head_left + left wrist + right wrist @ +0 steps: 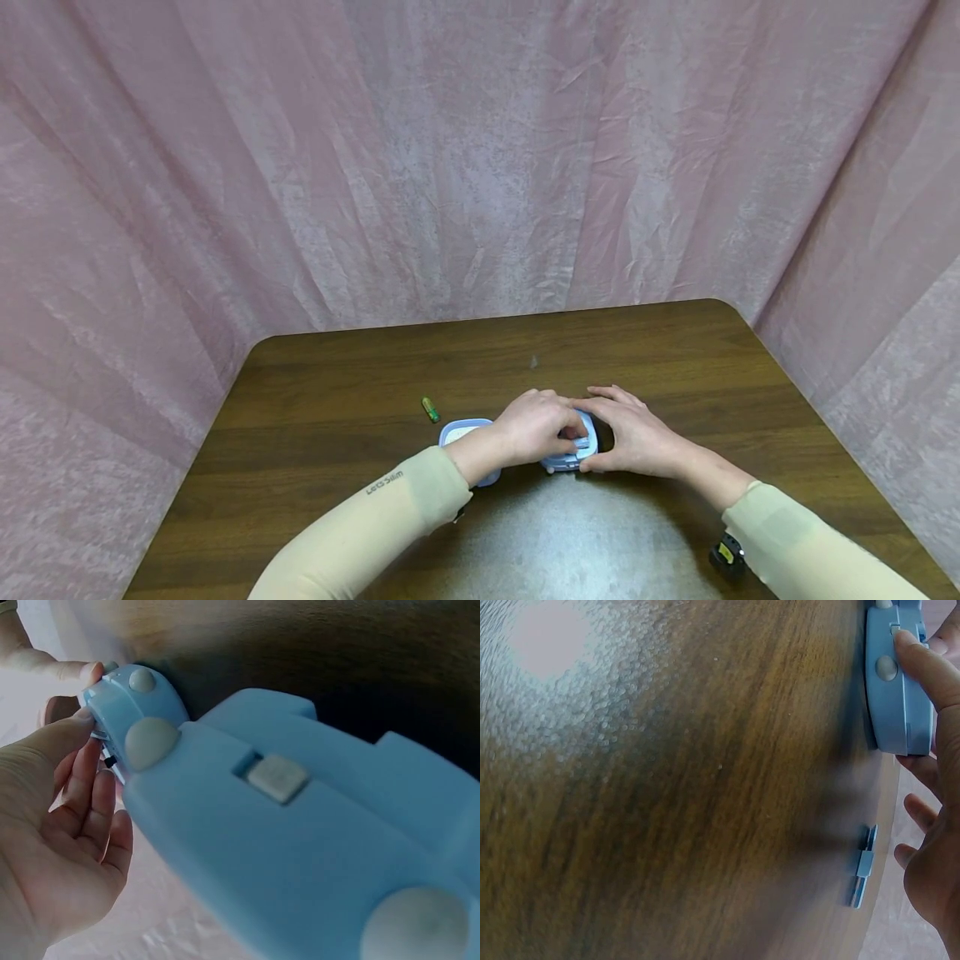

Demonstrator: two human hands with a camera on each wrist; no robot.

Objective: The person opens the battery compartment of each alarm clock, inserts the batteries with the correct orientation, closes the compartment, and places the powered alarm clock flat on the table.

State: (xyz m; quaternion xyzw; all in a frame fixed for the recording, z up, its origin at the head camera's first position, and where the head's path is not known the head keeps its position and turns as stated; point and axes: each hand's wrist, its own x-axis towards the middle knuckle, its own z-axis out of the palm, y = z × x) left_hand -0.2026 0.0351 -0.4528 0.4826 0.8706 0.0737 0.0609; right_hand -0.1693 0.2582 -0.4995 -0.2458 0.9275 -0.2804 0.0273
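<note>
A small light-blue plastic device (590, 433) with rounded white knobs lies between my hands. My right hand (637, 437) grips it by the edges, the thumb on its near side beside a knob and the fingers on its far side. My left hand (528, 427) reaches over from the left, with thumb and curled index finger pinching at its upper face; I cannot tell whether a small part is between those fingertips. A second blue-rimmed device (225, 817), with rounded white knobs and a white switch, stands by my left wrist, partly covered by the forearm in the head view.
A green battery (431, 409) lies on the wooden table (337, 383), beyond the second device. A narrow blue plastic piece (864, 867) rests on the table near my right hand. Pink curtains (480, 167) hang behind the table and at its sides.
</note>
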